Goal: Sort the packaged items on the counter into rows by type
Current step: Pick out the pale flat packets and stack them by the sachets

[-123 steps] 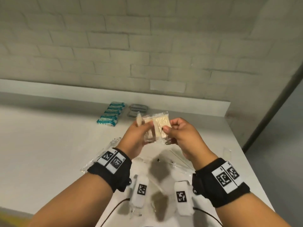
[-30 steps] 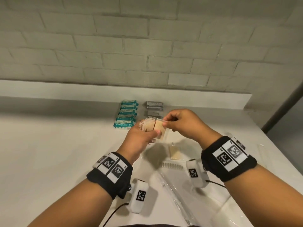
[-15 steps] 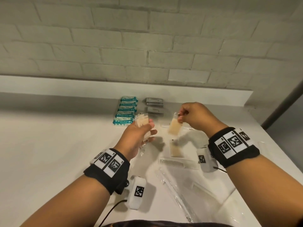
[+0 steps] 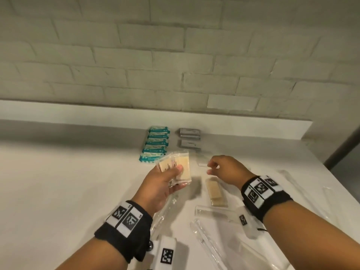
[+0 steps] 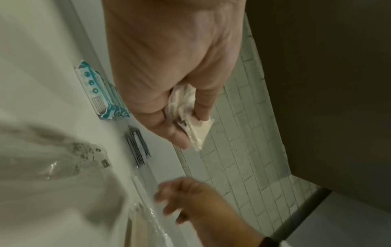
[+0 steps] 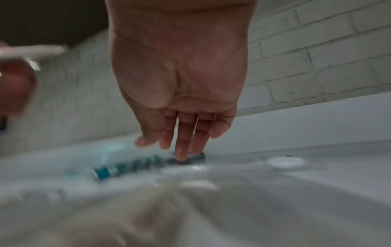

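Observation:
My left hand (image 4: 175,172) grips a fanned stack of beige packets (image 4: 182,166) in clear wrap, held above the counter; the left wrist view shows the same stack (image 5: 196,130) pinched between thumb and fingers. My right hand (image 4: 211,168) hovers just right of it, fingers loosely bent and holding nothing. The right wrist view shows its fingers (image 6: 182,142) hanging bare. One beige packet (image 4: 215,191) lies flat on the counter below the right hand. A row of teal packets (image 4: 155,145) and a row of grey packets (image 4: 190,137) sit near the back ledge.
A clear comb (image 4: 214,212) lies near the right wrist. Long clear-wrapped items lie in front (image 4: 210,248), at the right (image 4: 303,191) and under the left hand (image 4: 165,211). The white counter (image 4: 68,182) ends at a ledge and brick wall; its right edge drops off.
The right hand drew one beige packet from the left hand's stack, carried it right, and now holds nothing. The left hand keeps gripping the rest.

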Motion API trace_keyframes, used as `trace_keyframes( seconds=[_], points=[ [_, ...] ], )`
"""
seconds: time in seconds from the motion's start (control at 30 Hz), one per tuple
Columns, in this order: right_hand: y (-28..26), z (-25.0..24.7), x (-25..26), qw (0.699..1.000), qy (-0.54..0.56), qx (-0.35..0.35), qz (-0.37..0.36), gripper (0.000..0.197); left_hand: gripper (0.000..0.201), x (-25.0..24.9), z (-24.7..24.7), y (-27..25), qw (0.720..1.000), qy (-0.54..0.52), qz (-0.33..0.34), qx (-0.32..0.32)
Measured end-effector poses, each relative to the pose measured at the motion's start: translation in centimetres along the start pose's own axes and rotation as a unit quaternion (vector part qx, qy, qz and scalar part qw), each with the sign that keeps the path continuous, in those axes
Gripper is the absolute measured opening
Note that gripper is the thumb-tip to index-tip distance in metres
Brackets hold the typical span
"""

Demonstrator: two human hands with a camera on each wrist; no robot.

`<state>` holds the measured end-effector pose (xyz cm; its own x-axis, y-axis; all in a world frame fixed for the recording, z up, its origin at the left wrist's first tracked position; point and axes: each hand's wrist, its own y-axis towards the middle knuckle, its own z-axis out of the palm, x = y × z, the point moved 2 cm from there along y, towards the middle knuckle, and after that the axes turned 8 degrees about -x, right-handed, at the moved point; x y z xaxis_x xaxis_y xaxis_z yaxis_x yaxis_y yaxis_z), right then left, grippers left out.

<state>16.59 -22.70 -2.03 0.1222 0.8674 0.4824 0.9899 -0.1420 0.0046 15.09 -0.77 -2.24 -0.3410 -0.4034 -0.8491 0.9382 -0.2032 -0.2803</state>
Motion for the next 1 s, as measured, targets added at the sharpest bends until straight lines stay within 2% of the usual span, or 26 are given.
trace_keyframes(
  seconds=[0.07,0.13,0.17,0.27,0.43,0.53,0.63,0.67,0.77,0.9,1.0],
  points=[
    [-1.0,-0.8,2.1,0.991,0.133,-0.027,-0.013,0.016,0.02,-0.2,0.0,0.1,1.0,0.011,0.022,-0.002],
    [-2.5,-1.6,4.8,0.961,0.275,0.01,-0.018,0.015,0.019,-0.5,0.4,0.0,0.999,0.018,0.039,0.008],
    [-3.1,-1.8,5.8,0.95,0.309,0.032,-0.022,0.016,0.017,-0.6,0.8,-0.1,0.999,0.019,0.046,0.016],
    [-3.6,-1.6,6.6,0.937,0.348,0.025,-0.01,0.024,0.017,-0.9,1.9,-0.4,0.997,0.022,0.061,0.029],
    [-4.1,-1.9,6.2,0.915,0.402,-0.02,0.026,0.018,0.022,-1.0,2.9,-1.4,0.995,0.022,0.036,0.089],
    [-4.8,-2.2,6.4,0.9,0.435,-0.029,0.024,0.009,0.012,-0.8,3.2,-1.5,0.993,0.062,0.059,0.084],
    [-5.5,-3.0,6.5,0.869,0.492,-0.021,0.058,0.021,0.018,-0.8,3.0,-1.3,0.99,0.099,0.088,0.053],
    [-5.6,-3.3,6.4,0.871,0.488,-0.017,0.054,0.021,0.02,-0.9,3.0,-1.3,0.987,0.123,0.097,0.047],
    [-5.7,-4.3,6.0,0.909,0.415,-0.02,0.026,0.006,0.023,-0.8,3.1,-1.6,0.971,0.203,0.113,0.06],
    [-5.3,-5.2,5.6,0.944,0.329,-0.002,0.001,0.01,0.024,-0.6,3.2,-1.9,0.957,0.258,0.111,0.072],
    [-3.6,-5.7,4.1,0.974,0.216,-0.061,0.015,0.004,0.018,-0.4,3.0,-1.7,0.967,0.233,0.076,0.068]
  ],
)
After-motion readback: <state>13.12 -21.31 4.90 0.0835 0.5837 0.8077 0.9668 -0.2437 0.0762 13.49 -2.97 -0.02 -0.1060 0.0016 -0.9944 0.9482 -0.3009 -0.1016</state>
